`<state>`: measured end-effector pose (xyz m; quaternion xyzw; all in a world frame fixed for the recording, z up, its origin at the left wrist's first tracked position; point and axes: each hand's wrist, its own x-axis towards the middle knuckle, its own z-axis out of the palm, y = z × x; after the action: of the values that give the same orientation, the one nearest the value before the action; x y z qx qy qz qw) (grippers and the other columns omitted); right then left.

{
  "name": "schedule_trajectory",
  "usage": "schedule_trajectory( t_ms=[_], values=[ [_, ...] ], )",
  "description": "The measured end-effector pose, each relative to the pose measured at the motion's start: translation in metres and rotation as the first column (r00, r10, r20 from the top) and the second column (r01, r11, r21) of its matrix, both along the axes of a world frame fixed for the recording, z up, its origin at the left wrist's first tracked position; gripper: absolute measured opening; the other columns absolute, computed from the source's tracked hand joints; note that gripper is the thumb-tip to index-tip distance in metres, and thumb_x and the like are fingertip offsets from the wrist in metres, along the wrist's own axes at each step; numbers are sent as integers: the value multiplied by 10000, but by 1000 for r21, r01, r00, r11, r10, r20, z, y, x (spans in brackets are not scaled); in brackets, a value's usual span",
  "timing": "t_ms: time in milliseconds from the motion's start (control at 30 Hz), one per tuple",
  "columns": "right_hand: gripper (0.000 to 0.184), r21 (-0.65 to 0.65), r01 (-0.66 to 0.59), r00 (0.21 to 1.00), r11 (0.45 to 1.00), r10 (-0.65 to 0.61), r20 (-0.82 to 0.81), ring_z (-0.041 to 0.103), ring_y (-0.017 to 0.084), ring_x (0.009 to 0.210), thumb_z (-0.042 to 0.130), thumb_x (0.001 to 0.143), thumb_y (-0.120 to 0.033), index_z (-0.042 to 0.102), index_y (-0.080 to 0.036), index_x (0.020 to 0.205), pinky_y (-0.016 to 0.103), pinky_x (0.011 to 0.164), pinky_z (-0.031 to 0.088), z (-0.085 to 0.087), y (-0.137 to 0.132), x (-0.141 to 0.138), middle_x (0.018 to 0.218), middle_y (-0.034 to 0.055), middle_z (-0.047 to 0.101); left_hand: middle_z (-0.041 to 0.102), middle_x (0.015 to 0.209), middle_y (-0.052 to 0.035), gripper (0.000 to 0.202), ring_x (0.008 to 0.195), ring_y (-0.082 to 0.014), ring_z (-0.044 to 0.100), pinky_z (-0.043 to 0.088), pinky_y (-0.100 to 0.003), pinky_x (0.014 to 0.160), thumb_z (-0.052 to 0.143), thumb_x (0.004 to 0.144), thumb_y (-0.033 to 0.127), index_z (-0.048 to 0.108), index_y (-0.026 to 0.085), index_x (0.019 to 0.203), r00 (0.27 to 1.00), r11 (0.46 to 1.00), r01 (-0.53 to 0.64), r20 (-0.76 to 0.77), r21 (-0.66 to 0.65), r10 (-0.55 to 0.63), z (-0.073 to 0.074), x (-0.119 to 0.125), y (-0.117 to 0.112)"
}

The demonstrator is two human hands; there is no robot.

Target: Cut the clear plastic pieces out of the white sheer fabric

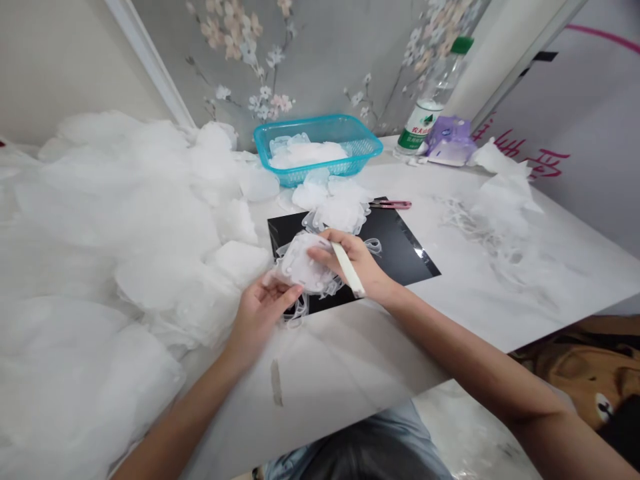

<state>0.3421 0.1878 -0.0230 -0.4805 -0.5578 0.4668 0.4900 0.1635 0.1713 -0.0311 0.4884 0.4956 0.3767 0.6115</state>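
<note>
While pinched at its lower left edge by the left hand [270, 297], held also at its upper right side by the right hand [353, 260]: a white sheer piece [303, 263], with small pale spots on it. Located just above the black sheet [400, 243], near the middle of the table [380, 340]. On the left, closed, with thumb set against fingers. On the right, closed too, with a white stick [349, 272] gripped in it and with the thumb touching the piece. Of this stick, impossible to tell the exact kind. Lying under the piece and to its right, thin pale loops [373, 247].

At the far edge of the black sheet, a pile of similar white pieces [340, 207], overlapping; just beside it, to the right, pink-handled snips [397, 205]. Farther behind, a blue basket [300, 177] with more white pieces [310, 155] inside. Covering much of the left side, a large heap of white material [140, 193], soft in look. At the far right, a standing plastic bottle [423, 123] with green cap, just beside a purple packet [453, 139]. Nearer on the right, white scraps [505, 200], loosely spread. On the near part of the table, a short brownish strip [276, 383].
</note>
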Motion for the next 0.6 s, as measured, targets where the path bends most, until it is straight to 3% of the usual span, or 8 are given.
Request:
schedule_trajectory(
  t_ms=[133,300,367,433,500,600],
  values=[
    [355,-51,7,998,999,-10,-61,440,75,494,700,679,-482,526,-175,721,200,444,353,-1,0,0,580,-45,495,651,710,-17,223,723,-149,597,467,-251,704,712,708,390,668,171,697,995,996,77,-75,45,-73,2,0,-1],
    [351,-83,123,992,989,-125,-20,422,80,487,705,676,-481,557,-165,713,222,471,365,-7,4,3,551,-45,473,592,708,10,202,718,-127,559,449,-232,713,668,755,383,616,192,715,996,994,68,-66,82,-62,1,1,-1],
    [306,10,223,972,975,-224,77,478,106,528,691,707,-452,589,-167,751,249,523,406,-7,2,3,596,-18,537,578,729,17,195,729,-121,547,443,-222,713,650,772,375,580,200,721,998,993,49,-51,109,-44,-1,0,-1],
    [252,209,315,918,926,-353,181,573,155,677,692,728,-403,625,-176,813,290,655,457,-4,-3,1,743,32,639,564,756,20,192,744,-120,540,442,-216,707,626,796,374,552,206,740,999,990,21,-38,139,-16,-3,-1,-1],
    [233,334,252,904,908,-344,254,617,189,809,702,732,-369,653,-186,869,310,760,464,-1,-9,-2,868,56,686,547,768,17,190,751,-123,536,447,-220,707,597,822,379,536,208,764,999,983,15,-43,181,-7,-5,-2,-1],
    [263,275,-50,944,960,-44,326,653,194,832,693,749,-362,677,-173,932,296,770,478,1,-17,-8,910,64,709,563,809,1,168,796,-141,550,449,-246,752,562,849,374,540,211,813,994,947,51,-109,318,-17,-7,-3,-2]
  ],
)
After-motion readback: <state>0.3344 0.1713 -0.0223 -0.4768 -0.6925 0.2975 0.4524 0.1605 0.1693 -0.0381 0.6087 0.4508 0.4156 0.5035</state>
